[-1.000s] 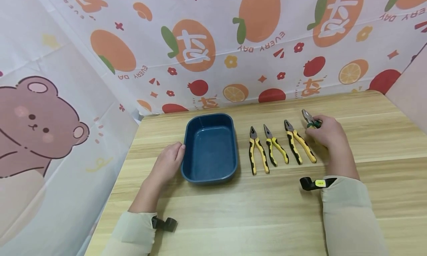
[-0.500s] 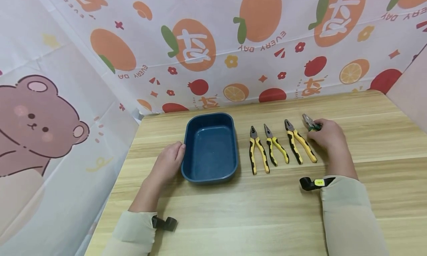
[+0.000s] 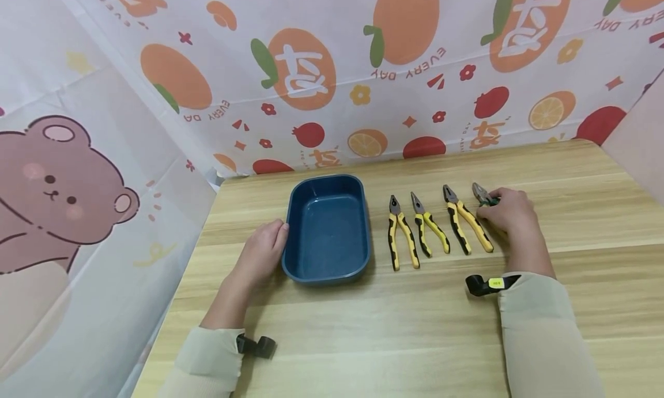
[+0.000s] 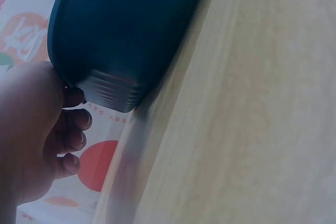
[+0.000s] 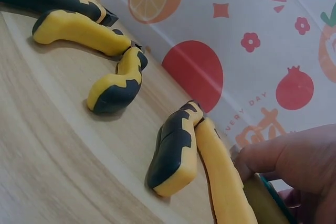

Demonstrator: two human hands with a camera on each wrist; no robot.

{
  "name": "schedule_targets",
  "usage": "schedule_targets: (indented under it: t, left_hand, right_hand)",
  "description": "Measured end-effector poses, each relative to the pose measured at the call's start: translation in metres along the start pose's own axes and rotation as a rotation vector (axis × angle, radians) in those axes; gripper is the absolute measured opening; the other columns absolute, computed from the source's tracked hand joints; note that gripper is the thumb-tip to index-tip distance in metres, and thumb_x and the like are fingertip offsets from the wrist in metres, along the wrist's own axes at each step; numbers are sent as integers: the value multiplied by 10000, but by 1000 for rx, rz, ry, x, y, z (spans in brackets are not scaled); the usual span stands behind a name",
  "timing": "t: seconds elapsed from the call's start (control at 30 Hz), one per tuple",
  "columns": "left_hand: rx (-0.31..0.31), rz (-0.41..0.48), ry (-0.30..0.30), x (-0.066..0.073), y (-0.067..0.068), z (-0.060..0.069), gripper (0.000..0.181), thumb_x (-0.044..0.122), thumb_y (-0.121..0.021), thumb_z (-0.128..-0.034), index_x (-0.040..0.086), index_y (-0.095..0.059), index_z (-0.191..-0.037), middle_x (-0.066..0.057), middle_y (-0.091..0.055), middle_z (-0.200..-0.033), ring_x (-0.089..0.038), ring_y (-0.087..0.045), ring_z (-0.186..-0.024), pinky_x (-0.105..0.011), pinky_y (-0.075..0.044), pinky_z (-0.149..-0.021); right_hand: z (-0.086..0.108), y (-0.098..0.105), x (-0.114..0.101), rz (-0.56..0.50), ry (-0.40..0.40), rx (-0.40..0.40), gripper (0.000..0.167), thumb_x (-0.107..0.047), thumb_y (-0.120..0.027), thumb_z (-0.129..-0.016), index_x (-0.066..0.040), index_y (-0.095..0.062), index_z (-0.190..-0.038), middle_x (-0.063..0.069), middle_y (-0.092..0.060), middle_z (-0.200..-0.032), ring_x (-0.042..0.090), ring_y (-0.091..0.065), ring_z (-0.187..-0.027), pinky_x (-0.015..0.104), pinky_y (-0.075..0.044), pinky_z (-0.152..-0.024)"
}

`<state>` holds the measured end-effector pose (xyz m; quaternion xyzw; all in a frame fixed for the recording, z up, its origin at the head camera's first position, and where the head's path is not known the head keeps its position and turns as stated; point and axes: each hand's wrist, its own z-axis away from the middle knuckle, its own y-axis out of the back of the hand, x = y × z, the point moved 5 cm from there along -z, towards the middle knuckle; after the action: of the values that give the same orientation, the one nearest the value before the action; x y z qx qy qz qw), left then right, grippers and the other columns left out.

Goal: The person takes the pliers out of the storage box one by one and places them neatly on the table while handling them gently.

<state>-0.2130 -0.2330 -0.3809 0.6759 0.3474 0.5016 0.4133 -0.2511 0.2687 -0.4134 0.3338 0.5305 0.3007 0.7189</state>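
In the head view my left hand (image 3: 261, 249) pinches the left rim of a dark blue rectangular tub (image 3: 327, 281). The left wrist view has the thumb hidden and the curled fingers (image 4: 71, 139) beside the tub's ribbed end. On the right, my right hand (image 3: 510, 212) grips the green-trimmed handles of small pliers (image 3: 480, 192), whose grey jaws point away from me. Most of that handle is covered by the hand. To its left lie combination pliers (image 3: 467, 220), long-nose pliers (image 3: 430, 228) and another pair of combination pliers (image 3: 402, 235), all with yellow and black handles.
The tub and tools rest on a light wooden table (image 3: 384, 334). A fruit-print cloth (image 3: 342, 57) hangs behind its far edge, and a bear-print cloth (image 3: 78, 184) hangs at the left. Each sleeve cuff carries a small black camera.
My right hand and the green-trimmed pliers have come slightly nearer to me, with the jaws lower in view. The left hand, the tub and the other pliers stay put.
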Motion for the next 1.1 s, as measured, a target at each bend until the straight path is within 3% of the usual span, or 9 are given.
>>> schedule_targets:
  t: [0.5, 1.1]
  left_hand:
    - [24, -12, -29, 1, 0, 0, 367, 297, -362, -1068, 112, -512, -788, -58, -507, -690, -278, -524, -764, -414, -422, -696]
    - [8, -7, -12, 1, 1, -1, 372, 317, -352, -1071, 126, -529, -805, -47, -521, -704, -262, -524, -778, -404, -423, -711]
  right_hand:
    - [0, -1, 2, 6, -26, -9, 642, -338, -636, -867, 45, -449, -1348, 382, -339, -1307, 521, -342, -1088, 591, -392, -844]
    - [1, 1, 0, 6, -42, -13, 617, -344, -642, -861, 34, -486, -1322, 365, -335, -1284, 509, -334, -1074, 550, -397, -788]
